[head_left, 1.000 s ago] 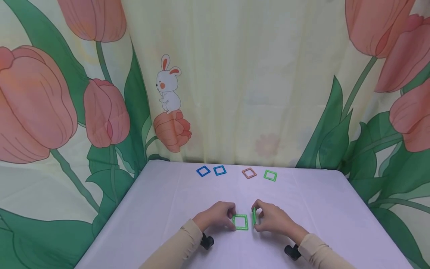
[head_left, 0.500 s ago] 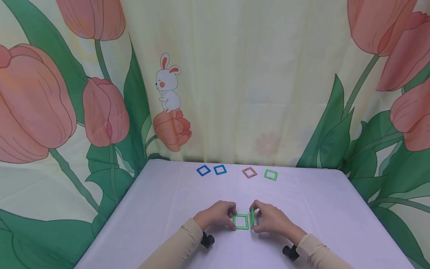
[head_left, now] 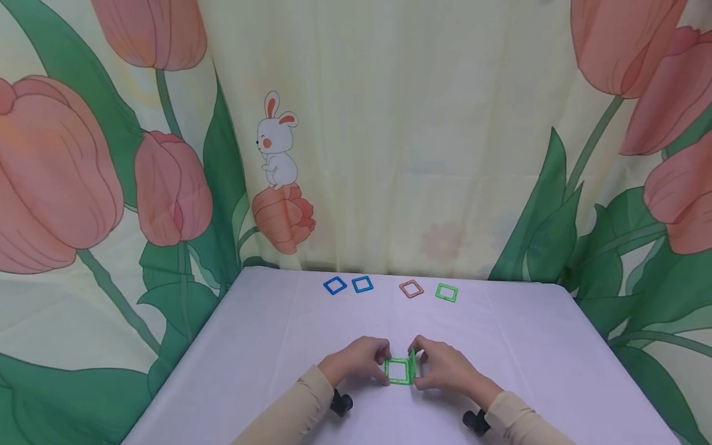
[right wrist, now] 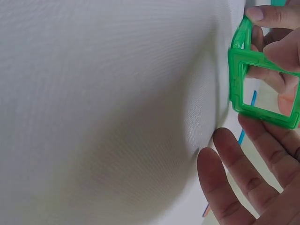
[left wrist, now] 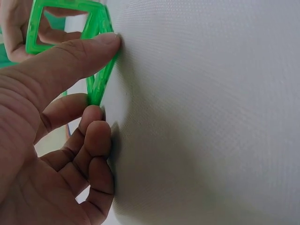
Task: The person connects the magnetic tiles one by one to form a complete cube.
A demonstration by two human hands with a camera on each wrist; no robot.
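Observation:
A green square magnetic tile [head_left: 397, 382] with an open middle lies flat on the table. My left hand [head_left: 358, 360] pinches it at the left, the thumb on the near edge and fingers at the far edge. A second green tile [head_left: 412, 367] stands upright along its right side, its lower edge against the flat one. Thumb and fingers of my right hand [head_left: 445, 367] hold this upright tile by its near and far edges. In the right wrist view the upright tile [right wrist: 267, 116] meets the flat tile [right wrist: 242, 33] at a corner.
Along the far side of the white-covered table [head_left: 311, 321] lie two blue square tiles [head_left: 335, 285], an orange tile [head_left: 411, 288] and another green tile [head_left: 447, 292]. A curtain [head_left: 367, 154] printed with tulips hangs behind the table.
My right hand has moved left with the upright green tile, closing the gap until it touches the flat tile. My left hand has stayed at the flat tile.

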